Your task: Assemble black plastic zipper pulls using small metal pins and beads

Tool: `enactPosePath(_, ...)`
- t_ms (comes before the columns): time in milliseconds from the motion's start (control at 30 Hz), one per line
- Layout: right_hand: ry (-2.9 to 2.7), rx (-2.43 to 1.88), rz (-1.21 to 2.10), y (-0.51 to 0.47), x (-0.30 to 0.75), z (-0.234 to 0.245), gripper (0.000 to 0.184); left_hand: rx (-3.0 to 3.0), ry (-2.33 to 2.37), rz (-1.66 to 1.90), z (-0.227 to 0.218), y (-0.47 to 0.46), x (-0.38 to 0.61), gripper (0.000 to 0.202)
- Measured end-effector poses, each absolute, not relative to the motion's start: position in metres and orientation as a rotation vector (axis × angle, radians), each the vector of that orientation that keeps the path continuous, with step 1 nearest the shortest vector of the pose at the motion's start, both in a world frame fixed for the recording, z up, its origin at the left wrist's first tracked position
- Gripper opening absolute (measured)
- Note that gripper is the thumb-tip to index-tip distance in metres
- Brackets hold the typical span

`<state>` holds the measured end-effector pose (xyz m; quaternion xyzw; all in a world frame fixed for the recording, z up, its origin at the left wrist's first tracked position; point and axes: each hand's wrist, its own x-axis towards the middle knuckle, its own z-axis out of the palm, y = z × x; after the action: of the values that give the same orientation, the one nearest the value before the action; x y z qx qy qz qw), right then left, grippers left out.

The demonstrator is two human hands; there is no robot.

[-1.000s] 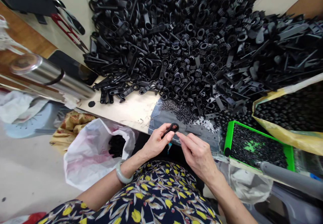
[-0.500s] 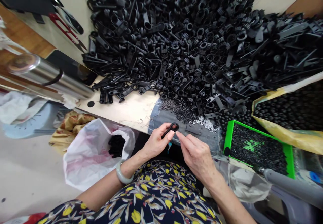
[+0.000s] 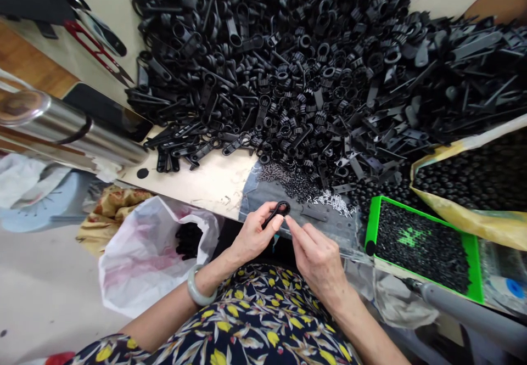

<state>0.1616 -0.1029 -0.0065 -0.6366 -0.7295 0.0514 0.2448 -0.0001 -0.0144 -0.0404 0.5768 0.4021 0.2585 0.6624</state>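
Between the thumb and fingers of my left hand (image 3: 256,234) is a black plastic part with a ring end (image 3: 282,208), its ring pointing up and right. My right hand (image 3: 316,252) is closed in a pinch, its fingertips right against the ring's lower right side. Whatever those fingertips hold is too small to make out. Just beyond both hands, on a dark mat (image 3: 263,200), lie a cluster of small silvery pins (image 3: 335,203) and a spread of tiny dark pieces (image 3: 288,178).
A large heap of black plastic parts (image 3: 280,68) covers the back of the table. On the right stand a green tray (image 3: 475,269) of small black pieces and a yellow sack (image 3: 457,206). A steel flask (image 3: 66,129) lies left; below it sits a white bag (image 3: 135,260).
Both hands keep nearly the same pose, with the right fingertips still at the ring. The camera view has shifted slightly, moving the flask and scissors toward the left.
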Motion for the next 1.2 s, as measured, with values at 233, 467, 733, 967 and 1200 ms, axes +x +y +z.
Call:
enactPosePath(233, -1.987, -1.767, 0.087, -0.104, 0.158, -0.005, 0.036, 1.304, 0.918, 0.578, -0.039, -0.014, 0.0, 0.037)
enactPosePath(467, -2.011, -1.776, 0.118, -0.104, 0.161, -0.004, 0.036, 1.32, 0.937, 0.56, -0.037, -0.015, 0.001, 0.038)
enactPosePath(733, -2.162, -1.79, -0.092, -0.104, 0.163, -0.002, 0.032, 1.328, 0.918, 0.542, -0.035, -0.011, 0.001, 0.038)
enactPosePath(967, -2.343, -1.723, -0.208, -0.099, 0.166, -0.001, 0.034, 1.295, 0.923, 0.582, -0.039, -0.012, 0.003, 0.037)
enactPosePath(1200, -2.464, -1.701, -0.053, -0.088, 0.174, 0.012, 0.035, 1.416, 0.959, 0.563, -0.042, -0.013, 0.001, 0.038)
